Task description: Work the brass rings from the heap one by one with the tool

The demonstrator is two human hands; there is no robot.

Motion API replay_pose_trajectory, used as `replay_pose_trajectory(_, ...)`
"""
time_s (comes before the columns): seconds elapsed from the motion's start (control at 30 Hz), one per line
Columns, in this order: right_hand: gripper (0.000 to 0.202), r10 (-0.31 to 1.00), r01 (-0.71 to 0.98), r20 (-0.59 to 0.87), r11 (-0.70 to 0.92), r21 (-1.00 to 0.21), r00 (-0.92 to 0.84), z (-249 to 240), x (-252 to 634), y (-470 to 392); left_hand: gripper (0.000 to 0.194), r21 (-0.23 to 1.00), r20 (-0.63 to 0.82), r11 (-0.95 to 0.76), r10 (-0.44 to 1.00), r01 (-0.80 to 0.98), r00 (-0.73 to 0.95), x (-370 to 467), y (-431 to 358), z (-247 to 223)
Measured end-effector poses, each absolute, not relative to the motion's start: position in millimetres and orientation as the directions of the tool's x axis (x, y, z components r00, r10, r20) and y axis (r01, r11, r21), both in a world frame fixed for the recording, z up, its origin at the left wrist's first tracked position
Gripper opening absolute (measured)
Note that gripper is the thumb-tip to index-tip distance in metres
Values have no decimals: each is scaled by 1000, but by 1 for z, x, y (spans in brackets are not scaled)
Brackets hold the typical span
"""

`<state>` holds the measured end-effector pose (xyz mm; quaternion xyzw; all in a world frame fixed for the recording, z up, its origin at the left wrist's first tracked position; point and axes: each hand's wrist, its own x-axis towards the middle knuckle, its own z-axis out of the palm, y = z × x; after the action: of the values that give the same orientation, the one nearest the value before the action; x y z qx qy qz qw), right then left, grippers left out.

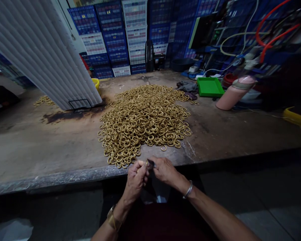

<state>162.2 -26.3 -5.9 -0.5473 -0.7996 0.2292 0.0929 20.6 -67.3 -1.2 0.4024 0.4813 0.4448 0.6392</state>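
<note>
Just past the table's front edge, my left hand [136, 176] is closed in a pinch on a small brass-coloured ring [147, 163], mostly hidden by the fingers. My right hand [165, 170] grips a dark, narrow tool [151, 163] whose tip meets the ring; its exact kind is hidden by the fingers. Beyond both hands spreads a large heap of brass-coloured rings [145, 117]. Its near left edge reaches almost to my left hand. One loose ring [163, 150] lies apart in front of the heap.
A tall corrugated white panel [57, 57] stands on the worktable [72, 147] at the left, a yellow container [96, 83] behind it. To the right are dark cloths [188, 87], a green tray [210, 87] and a pink cylindrical bottle [234, 93]. Stacked crates [112, 33] line the back.
</note>
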Motion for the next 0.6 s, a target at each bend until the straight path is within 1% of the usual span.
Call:
replay_pose_trajectory(0.07,23,941,879,-103,258,-402,-323,-8,163,-19,27,912,-282,330,936,-242,212,20,-73,4)
replay_pose_trajectory(0.1,25,947,886,-89,254,-388,-310,-10,162,-15,26,883,-297,365,921,-293,251,20,-76,6)
replay_pose_trajectory(0.17,27,947,874,-45,275,-401,-319,-11,156,-8,24,798,-331,441,890,-410,313,20,-79,7)
replay_pose_trajectory(0.23,25,944,850,0,296,-436,-329,-12,147,-2,25,716,-367,494,868,-493,336,17,-80,4)
replay_pose_trajectory(0.33,22,958,849,30,266,-457,-284,-11,130,4,26,675,-402,515,857,-529,322,11,-83,-4)
replay_pose_trajectory(0.43,20,972,874,29,223,-432,-234,-10,116,7,26,679,-423,492,869,-544,257,5,-88,-10)
replay_pose_trajectory(0.5,16,973,882,31,220,-416,-228,-12,111,9,26,654,-450,503,859,-565,244,2,-90,-15)
replay_pose_trajectory(0.6,20,974,876,49,219,-430,-219,-17,109,12,31,610,-430,553,833,-567,349,-4,-83,-29)
